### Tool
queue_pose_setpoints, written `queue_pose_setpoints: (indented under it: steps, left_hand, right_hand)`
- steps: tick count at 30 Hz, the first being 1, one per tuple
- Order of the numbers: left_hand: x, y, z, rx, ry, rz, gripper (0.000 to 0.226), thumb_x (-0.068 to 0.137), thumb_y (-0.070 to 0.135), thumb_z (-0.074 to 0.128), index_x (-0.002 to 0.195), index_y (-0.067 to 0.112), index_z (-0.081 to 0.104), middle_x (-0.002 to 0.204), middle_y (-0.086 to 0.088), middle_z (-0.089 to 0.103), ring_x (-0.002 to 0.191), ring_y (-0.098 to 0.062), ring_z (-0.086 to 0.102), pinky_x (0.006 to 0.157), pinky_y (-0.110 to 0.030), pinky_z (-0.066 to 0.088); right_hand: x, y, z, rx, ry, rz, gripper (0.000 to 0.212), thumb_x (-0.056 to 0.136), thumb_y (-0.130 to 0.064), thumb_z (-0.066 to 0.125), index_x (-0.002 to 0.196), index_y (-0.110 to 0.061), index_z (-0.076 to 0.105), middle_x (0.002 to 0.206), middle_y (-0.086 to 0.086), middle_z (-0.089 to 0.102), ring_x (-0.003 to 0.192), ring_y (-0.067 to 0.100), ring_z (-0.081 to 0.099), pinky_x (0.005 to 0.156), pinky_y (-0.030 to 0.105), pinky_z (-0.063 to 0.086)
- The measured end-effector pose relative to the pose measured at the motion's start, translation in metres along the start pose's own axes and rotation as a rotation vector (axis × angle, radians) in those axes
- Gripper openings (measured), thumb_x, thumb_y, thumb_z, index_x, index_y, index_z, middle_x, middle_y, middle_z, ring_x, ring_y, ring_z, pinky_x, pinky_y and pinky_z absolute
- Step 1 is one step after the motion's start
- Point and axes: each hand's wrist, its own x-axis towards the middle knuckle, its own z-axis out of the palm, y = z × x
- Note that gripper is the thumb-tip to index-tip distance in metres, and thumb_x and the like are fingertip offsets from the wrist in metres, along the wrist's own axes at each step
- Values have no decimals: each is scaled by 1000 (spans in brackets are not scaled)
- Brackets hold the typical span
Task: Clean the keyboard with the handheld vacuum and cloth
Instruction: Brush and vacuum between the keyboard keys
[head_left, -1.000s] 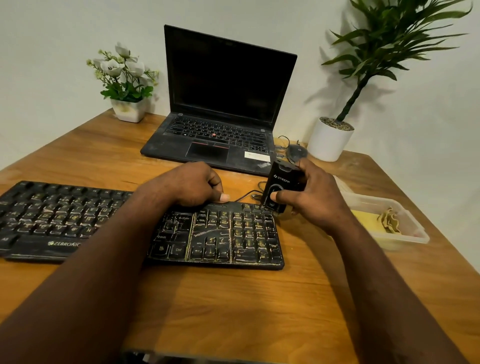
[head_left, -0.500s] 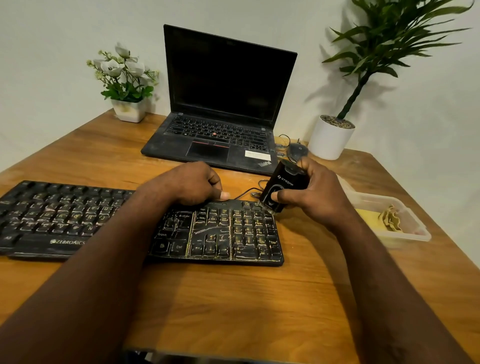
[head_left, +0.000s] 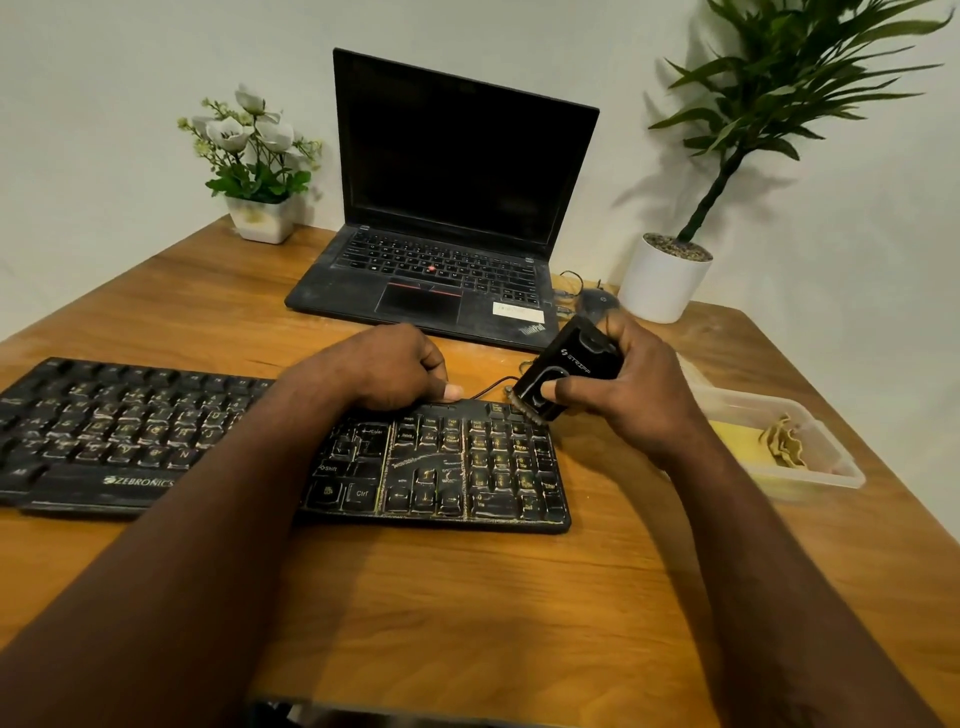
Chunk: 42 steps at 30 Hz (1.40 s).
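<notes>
Wooden desk, clear tub holding yellow cloth and crumpled tan piece, right hand gripping handheld vacuum at keyboard corner, left hand fisted on its far edge.

Plain pale wall, warm wooden desk, leafy potted plant casting soft shadow

One wide-angle view looks from the person's head, forward and down over the table. It sits close: both forearms enter from the bottom edge and reach the left hand and right hand near mid-frame, with the vacuum just right of centre. The keyboard crosses the middle and is cut off by the left edge. The laptop faces the camera farther back, against the wall. The table's near edge shows at the bottom.
</notes>
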Motion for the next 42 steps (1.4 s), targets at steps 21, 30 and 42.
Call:
queue_pose_setpoints:
  steps: [21,30,42]
  left_hand:
    - [-2,3,0,6,2,-25,20,96,34,72,79,23,73,77,7,71,77,-9,64,71,-30,47]
    - [-4,3,0,-16,3,-26,23,95,34,74,75,23,72,70,10,68,71,-7,61,70,-29,46]
    - [-9,9,-1,12,7,-36,25,98,27,69,73,24,69,73,9,66,73,-8,60,68,-30,44]
  right_hand:
    - [0,-14,29,-15,-24,-68,59,86,-22,83,133,-30,48,116,-13,66,104,2,67,81,25,61]
    - [8,-6,19,-83,-78,-50,67,91,-22,78,149,-26,45,126,1,68,109,16,65,78,21,52]
    - [-5,-27,42,-19,-169,-199,59,86,-20,83,137,-26,54,121,-7,69,111,8,66,87,30,62]
